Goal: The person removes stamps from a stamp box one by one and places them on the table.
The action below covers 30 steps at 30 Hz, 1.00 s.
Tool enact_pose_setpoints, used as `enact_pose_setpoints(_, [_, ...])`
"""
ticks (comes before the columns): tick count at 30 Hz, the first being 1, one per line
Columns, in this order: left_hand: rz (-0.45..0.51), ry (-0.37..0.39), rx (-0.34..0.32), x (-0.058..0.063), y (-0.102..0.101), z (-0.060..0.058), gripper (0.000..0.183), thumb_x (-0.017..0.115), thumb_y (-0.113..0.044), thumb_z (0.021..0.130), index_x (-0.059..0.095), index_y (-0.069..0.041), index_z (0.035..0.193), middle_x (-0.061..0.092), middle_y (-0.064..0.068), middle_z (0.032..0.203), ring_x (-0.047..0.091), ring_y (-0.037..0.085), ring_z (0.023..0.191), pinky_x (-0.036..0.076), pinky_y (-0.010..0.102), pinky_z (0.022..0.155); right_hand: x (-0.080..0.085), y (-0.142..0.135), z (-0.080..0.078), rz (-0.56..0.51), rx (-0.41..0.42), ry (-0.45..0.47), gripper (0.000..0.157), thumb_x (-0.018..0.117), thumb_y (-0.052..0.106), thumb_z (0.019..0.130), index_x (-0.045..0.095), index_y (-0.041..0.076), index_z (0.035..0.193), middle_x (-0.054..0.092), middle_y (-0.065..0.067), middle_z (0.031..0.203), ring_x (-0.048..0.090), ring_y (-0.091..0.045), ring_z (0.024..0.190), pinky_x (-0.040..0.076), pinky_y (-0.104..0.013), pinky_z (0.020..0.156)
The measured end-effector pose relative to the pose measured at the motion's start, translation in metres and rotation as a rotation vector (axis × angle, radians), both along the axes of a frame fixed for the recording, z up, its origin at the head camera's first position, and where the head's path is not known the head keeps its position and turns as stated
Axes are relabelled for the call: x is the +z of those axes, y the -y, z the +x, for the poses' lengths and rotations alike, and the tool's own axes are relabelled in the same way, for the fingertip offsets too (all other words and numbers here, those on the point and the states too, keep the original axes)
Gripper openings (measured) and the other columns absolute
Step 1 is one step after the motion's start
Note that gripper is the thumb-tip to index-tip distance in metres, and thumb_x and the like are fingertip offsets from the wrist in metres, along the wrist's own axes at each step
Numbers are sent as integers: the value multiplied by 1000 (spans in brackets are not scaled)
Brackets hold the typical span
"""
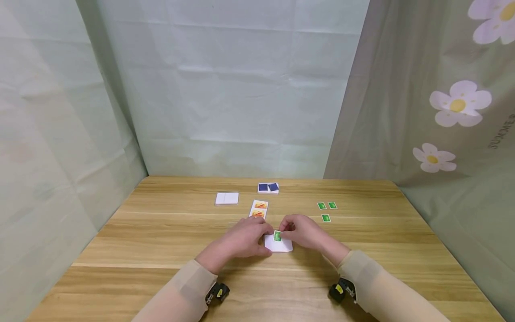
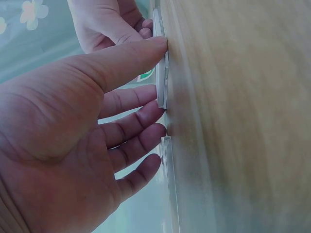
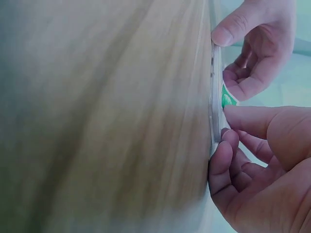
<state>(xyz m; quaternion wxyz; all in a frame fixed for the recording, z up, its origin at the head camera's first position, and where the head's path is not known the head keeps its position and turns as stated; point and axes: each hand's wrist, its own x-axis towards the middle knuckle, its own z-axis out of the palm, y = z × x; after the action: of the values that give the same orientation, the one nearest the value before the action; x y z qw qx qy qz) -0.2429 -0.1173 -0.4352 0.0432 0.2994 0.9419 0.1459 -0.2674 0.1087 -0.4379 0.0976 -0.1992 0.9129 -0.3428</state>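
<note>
A flat white rounded-corner plate (image 1: 284,246) lies on the table in front of me. My left hand (image 1: 246,238) holds it at its left side, thumb by the near edge and index finger by the far edge. With thumb and index finger, my right hand (image 1: 305,230) pinches a small green picture square (image 1: 277,236) with a white border over the plate's upper part. The right wrist view shows the green square (image 3: 227,98) at the plate's face, partly hidden by the thumb. Just beyond the left fingers lies a plate with two orange pictures (image 1: 260,205).
Several small green squares (image 1: 326,218) lie on the wooden table (image 1: 374,232) to the right. Farther back are a white plate with two dark blue squares (image 1: 263,187), one tilted, and a blank white plate (image 1: 227,198). Curtains (image 1: 241,89) hang behind and beside the table.
</note>
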Motion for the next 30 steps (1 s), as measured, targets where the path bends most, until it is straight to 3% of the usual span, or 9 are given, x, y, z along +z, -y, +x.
enact_pose_setpoints(8, [6, -12, -7, 0, 0, 0, 48, 95, -38, 89, 78, -15, 128, 70, 1, 125, 60, 17, 108, 51, 45, 98, 5, -10, -2, -131, -24, 63, 7, 75, 9, 106, 74, 12, 99, 69, 0, 95, 62, -16, 82, 54, -30, 70])
enact_pose_setpoints(15, [14, -20, -12, 0, 1, 0, 48, 95, -37, 89, 78, -13, 126, 70, 2, 123, 60, 17, 107, 51, 44, 96, 11, -23, 0, -202, -50, 83, 5, 74, 13, 107, 73, 10, 103, 69, -3, 97, 63, -19, 83, 56, -31, 71])
enact_pose_setpoints(23, [6, -13, -2, -1, 0, -1, 50, 94, -39, 90, 78, -13, 129, 70, 4, 128, 62, 19, 113, 52, 47, 103, 16, -42, 1, -182, -108, 25, 5, 76, 15, 106, 75, 11, 103, 69, -3, 97, 62, -18, 82, 56, -32, 70])
enact_pose_setpoints(30, [2, -27, -13, -1, 1, -1, 49, 95, -38, 89, 78, -12, 127, 70, 5, 127, 63, 22, 114, 52, 48, 103, 17, -58, 0, -167, -147, 29, 4, 76, 14, 106, 75, 10, 107, 69, -3, 100, 63, -19, 84, 59, -33, 74])
